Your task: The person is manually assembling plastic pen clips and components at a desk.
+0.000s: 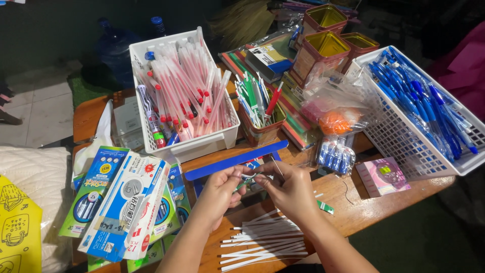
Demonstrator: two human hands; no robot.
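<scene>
While both hands meet over the middle of a cluttered wooden table (353, 212), they work on one small thing between them: a thin pen part, partly green (247, 180), lying roughly level from left to right. The left hand (220, 189) has its fingers closed in a pinch on the left end. The right hand (289, 189) has its fingers curled and pinching the right end, with a fine wire-like refill tip (276, 166) sticking up just past its knuckles. The two hands are nearly touching, and neither is clearly nearer the part, since each holds one end.

Just below the right wrist, toward the person, lies a loose pile of white pen tubes (265, 242), their long axes running left to right, closer to the right hand than the left. A small green cap (325, 207) sits just to the right of that hand.

Beyond the hands, a long blue strip (235, 160) lies across the table. Behind it stand a white basket of red-capped pens (184, 96) and a tin of green pens (258, 108). Far right is a white basket of blue pens (422, 108); at left, boxes of pens (124, 207).
</scene>
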